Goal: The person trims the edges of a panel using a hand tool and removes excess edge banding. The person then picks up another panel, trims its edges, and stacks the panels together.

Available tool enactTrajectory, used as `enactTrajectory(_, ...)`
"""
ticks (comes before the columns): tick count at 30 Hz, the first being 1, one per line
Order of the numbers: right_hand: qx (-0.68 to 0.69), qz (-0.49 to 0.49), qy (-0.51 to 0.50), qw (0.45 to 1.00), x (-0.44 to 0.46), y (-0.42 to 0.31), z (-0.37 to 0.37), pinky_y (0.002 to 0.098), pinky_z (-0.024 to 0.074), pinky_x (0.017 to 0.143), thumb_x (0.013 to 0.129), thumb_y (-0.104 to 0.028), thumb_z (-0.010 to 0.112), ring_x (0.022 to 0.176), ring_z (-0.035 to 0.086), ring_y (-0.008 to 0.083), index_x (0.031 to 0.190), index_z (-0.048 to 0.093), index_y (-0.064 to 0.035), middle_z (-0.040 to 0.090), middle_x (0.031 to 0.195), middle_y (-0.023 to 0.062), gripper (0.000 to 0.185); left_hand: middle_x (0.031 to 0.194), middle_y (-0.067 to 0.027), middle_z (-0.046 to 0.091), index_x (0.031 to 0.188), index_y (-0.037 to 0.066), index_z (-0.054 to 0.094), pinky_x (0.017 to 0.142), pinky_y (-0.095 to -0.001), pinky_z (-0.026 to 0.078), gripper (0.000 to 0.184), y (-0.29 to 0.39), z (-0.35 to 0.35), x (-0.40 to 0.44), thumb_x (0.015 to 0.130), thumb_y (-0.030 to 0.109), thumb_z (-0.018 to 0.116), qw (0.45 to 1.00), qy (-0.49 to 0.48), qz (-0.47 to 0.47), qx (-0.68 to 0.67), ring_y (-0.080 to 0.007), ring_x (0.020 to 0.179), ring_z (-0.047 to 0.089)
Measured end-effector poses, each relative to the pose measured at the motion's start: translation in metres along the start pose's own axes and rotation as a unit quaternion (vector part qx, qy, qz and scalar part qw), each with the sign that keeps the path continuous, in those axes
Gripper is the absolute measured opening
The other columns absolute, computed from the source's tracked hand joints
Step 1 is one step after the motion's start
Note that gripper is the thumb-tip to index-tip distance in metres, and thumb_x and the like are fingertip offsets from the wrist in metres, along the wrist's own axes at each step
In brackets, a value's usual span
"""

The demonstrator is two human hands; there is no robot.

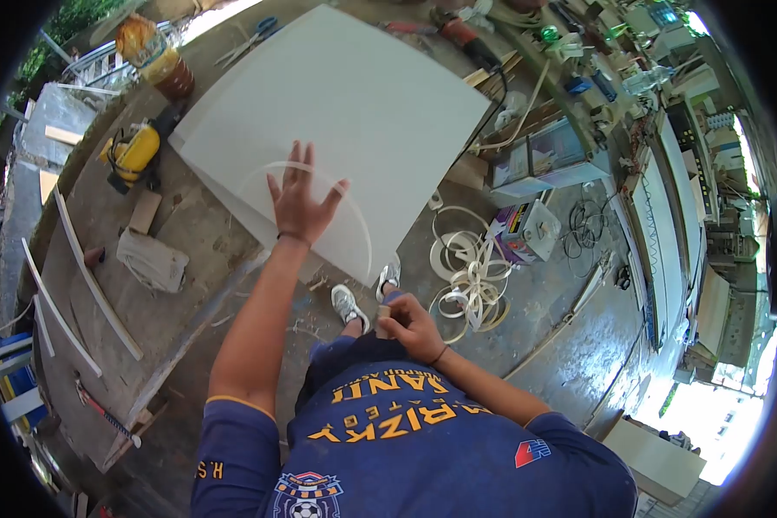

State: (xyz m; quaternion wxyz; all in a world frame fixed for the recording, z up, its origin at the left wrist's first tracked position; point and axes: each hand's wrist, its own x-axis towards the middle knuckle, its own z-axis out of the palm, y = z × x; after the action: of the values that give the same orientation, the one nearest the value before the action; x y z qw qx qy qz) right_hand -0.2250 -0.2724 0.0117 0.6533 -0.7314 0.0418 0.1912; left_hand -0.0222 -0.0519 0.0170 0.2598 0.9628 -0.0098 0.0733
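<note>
A large white board (pixel 345 95) lies on the workbench in front of me. My left hand (pixel 305 200) is on it, palm down with fingers spread. A thin whitish strip (pixel 360 211) curves over the board and crosses my left fingers; I cannot tell whether they press on it. Close to my waist, my right hand (pixel 414 330) is closed around a small beige block (pixel 382 322), partly covered by the fingers.
A yellow power tool (pixel 136 155) and a brown-filled bottle (pixel 160 65) stand left of the board. Scissors (pixel 255 36) and a red grinder (pixel 468 36) lie beyond it. Coiled edging strips (pixel 470 285) and a purple box (pixel 525 231) are on the floor at right.
</note>
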Motion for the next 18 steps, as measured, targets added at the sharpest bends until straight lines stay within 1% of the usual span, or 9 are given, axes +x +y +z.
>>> enactTrajectory(2, 0.01, -0.011, 0.028, 0.999, 0.001, 0.001, -0.025, 0.0251, 0.048, 0.064, 0.089, -0.015, 0.067, 0.071, 0.059, 0.0102, 0.107, 0.047, -0.0034, 0.063, 0.083, 0.0062, 0.029, 0.157, -0.0137, 0.021, 0.151, 0.008, 0.02, 0.114, -0.0515, 0.019, 0.076, -0.015, 0.002, -0.01, 0.091, 0.035, 0.06, 0.955, 0.109, 0.039, -0.273, -0.0312, 0.142, 0.026)
enactTrajectory(4, 0.054, 0.026, 0.109, 0.992, 0.0, -0.014, -0.047, 0.0245, 0.0482, 0.064, 0.089, -0.012, 0.066, 0.072, 0.059, 0.0097, 0.112, 0.045, -0.0048, 0.063, 0.083, 0.0056, 0.032, 0.156, -0.0135, 0.022, 0.152, 0.008, 0.014, 0.113, -0.0447, 0.025, 0.075, -0.011, -0.017, -0.036, 0.093, 0.026, 0.056, 0.826, 0.126, -0.021, -0.548, -0.0313, 0.137, 0.035)
enactTrajectory(5, 0.079, 0.001, 0.146, 0.986, 0.006, -0.007, -0.06, 0.0236, 0.0479, 0.063, 0.089, -0.01, 0.066, 0.071, 0.059, 0.0093, 0.116, 0.045, -0.0049, 0.062, 0.085, 0.0054, 0.035, 0.156, -0.0115, 0.022, 0.152, 0.008, 0.017, 0.113, -0.0423, 0.025, 0.068, -0.007, -0.039, -0.051, 0.093, 0.017, 0.05, 0.788, 0.118, -0.064, -0.6, -0.0284, 0.138, 0.035)
enactTrajectory(7, 0.039, -0.031, 0.209, 0.977, 0.019, -0.009, -0.089, 0.0236, 0.0479, 0.063, 0.088, -0.009, 0.066, 0.072, 0.059, 0.0093, 0.119, 0.044, -0.0048, 0.062, 0.085, 0.0051, 0.038, 0.153, -0.0113, 0.03, 0.151, 0.01, 0.02, 0.112, -0.0473, 0.027, 0.067, -0.029, -0.063, -0.084, 0.092, 0.022, 0.05, 0.656, -0.006, -0.104, -0.748, -0.0296, 0.134, 0.039)
enactTrajectory(9, 0.01, -0.08, 0.285, 0.955, 0.041, -0.029, -0.113, 0.0236, 0.0479, 0.062, 0.087, -0.007, 0.066, 0.072, 0.059, 0.0095, 0.124, 0.044, -0.0047, 0.061, 0.085, 0.0048, 0.043, 0.143, -0.0119, 0.045, 0.15, 0.01, 0.022, 0.111, -0.0515, 0.03, 0.068, -0.03, -0.081, -0.11, 0.091, 0.026, 0.053, 0.526, -0.033, -0.076, -0.846, -0.0304, 0.129, 0.046)
enactTrajectory(11, -0.048, -0.151, 0.33, 0.931, 0.071, -0.04, -0.141, 0.0224, 0.0485, 0.059, 0.086, -0.005, 0.066, 0.073, 0.058, 0.0082, 0.118, 0.048, -0.0032, 0.058, 0.084, 0.0019, 0.037, 0.112, -0.0077, 0.061, 0.144, 0.007, 0.035, 0.103, -0.0525, 0.041, 0.058, -0.015, -0.103, -0.129, 0.093, 0.025, 0.055, 0.509, 0.024, -0.143, -0.848, -0.0242, 0.104, 0.061)
enactTrajectory(13, -0.049, -0.153, 0.337, 0.928, 0.111, -0.051, -0.173, 0.0229, 0.0466, 0.06, 0.083, -0.007, 0.069, 0.07, 0.055, 0.0083, 0.115, 0.052, -0.003, 0.058, 0.083, 0.0021, 0.036, 0.078, 0.0011, 0.053, 0.129, 0.006, 0.05, 0.082, -0.0393, 0.052, 0.037, -0.031, -0.098, -0.144, 0.096, 0.023, 0.051, 0.555, 0.098, -0.197, -0.802, -0.0124, 0.071, 0.055)
enactTrajectory(15, -0.047, -0.155, 0.339, 0.927, 0.163, -0.063, -0.199, 0.0233, 0.0446, 0.062, 0.081, -0.009, 0.071, 0.068, 0.052, 0.0085, 0.111, 0.056, -0.0029, 0.058, 0.082, 0.0023, 0.034, 0.07, 0.0044, 0.04, 0.115, 0.005, 0.057, 0.065, -0.0272, 0.047, 0.023, -0.039, -0.098, -0.162, 0.098, 0.019, 0.049, 0.666, 0.208, -0.303, -0.649, -0.0074, 0.06, 0.04)
enactTrajectory(18, -0.091, -0.199, 0.33, 0.918, 0.251, -0.087, -0.235, 0.0244, 0.0437, 0.062, 0.078, -0.01, 0.072, 0.067, 0.05, 0.0091, 0.106, 0.059, -0.0025, 0.056, 0.078, 0.0011, 0.031, 0.075, 0.002, 0.045, 0.117, 0.004, 0.055, 0.063, -0.0247, 0.043, 0.025, -0.056, -0.092, -0.216, 0.097, 0.018, 0.05, 0.741, 0.258, -0.402, -0.472, -0.008, 0.065, 0.043)
